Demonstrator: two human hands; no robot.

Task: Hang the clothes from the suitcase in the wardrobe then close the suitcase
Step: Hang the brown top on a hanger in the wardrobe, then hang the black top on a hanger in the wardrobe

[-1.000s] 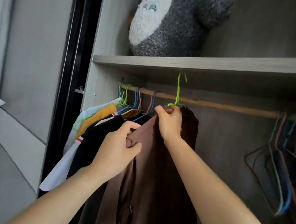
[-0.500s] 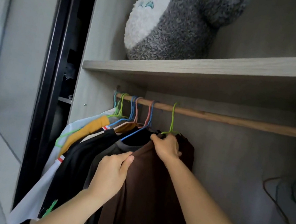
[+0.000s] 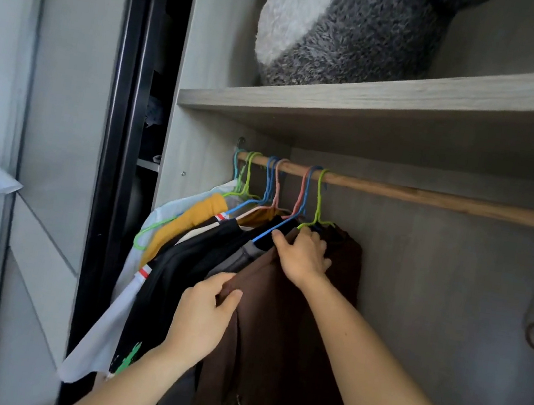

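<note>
While brown garment (image 3: pixel 270 359) hangs from rod (image 3: pixel 432 199), right hand (image 3: pixel 300 257) grips top, left hand (image 3: pixel 203 317) pinches edge below.

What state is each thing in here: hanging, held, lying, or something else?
brown garment, hanging on the green hanger.
green hanger, hooked over the rod.
left hand, pinches the brown garment's edge.
right hand, grips the brown garment's top.
other clothes, hanging on the rod, bunched left.
plush toy, resting on the shelf.
</note>
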